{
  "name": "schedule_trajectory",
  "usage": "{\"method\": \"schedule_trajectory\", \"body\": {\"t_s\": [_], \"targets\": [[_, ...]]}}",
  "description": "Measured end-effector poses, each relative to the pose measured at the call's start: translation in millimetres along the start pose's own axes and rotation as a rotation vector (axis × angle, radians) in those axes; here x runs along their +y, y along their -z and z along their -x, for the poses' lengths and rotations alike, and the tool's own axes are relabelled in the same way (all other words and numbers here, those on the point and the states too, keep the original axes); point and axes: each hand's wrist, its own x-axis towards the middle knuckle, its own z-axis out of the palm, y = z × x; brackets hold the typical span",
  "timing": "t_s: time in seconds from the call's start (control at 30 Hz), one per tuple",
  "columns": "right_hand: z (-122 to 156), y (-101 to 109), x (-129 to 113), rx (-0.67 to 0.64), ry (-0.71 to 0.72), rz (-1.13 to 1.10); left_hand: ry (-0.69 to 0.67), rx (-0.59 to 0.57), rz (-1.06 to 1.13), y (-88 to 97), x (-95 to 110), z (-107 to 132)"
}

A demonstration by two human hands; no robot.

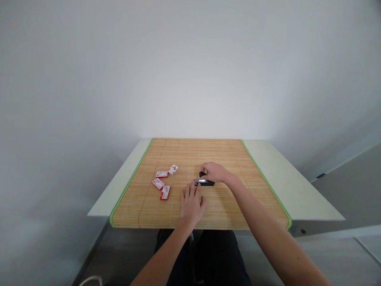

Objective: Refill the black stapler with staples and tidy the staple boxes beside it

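Counter (297, 182), pale, set against white wall (190, 71). Slatted mat (190, 153), straw-coloured, green edging at both sides, spread on counter. Small red-and-white boxes (165, 192), four, loosely grouped on mat's left half, print illegible. Floor (125, 258), grey, below. White curved object (92, 277), lower left, partly cut off.

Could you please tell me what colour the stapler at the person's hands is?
Black, with a silvery metal strip on the stapler; the head view shows it.

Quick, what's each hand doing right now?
Left hand: open, fingers spread, at the left end of the slim black stapler with a silver metal channel.
Right hand: closed, its grip on the stapler's black upper part.
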Motion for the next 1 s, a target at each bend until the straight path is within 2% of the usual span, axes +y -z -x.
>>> {"method": "schedule_trajectory", "body": {"t_s": [0.13,0.17,0.27,0.37,0.5,0.6,0.83,1.0], "targets": [[49,16,31,0.071,-0.004,-0.107,0.004,0.018,-0.008,-2.0,0,0],[63,15,41,0.148,-0.007,-0.221,0.005,0.022,-0.008,-2.8,0,1],[104,-2,75,0.276,-0.062,-0.469,0.009,0.025,-0.009,-4.6,0,1],[129,-32,103,0.338,-0.209,-0.588,0.012,0.024,-0.002,-5.1,0,1],[136,-70,115,0.432,-0.318,-0.746,0.02,0.02,0.038,-3.3,0,2],[132,-87,114,0.55,-0.354,-0.822,0.026,0.006,0.09,-0.6,0,2],[131,-102,113,0.651,-0.381,-0.843,0.051,-0.02,0.128,4.8,0,0],[140,-111,103,0.763,-0.429,-0.803,0.047,-0.024,0.101,6.0,1,-2]]}}
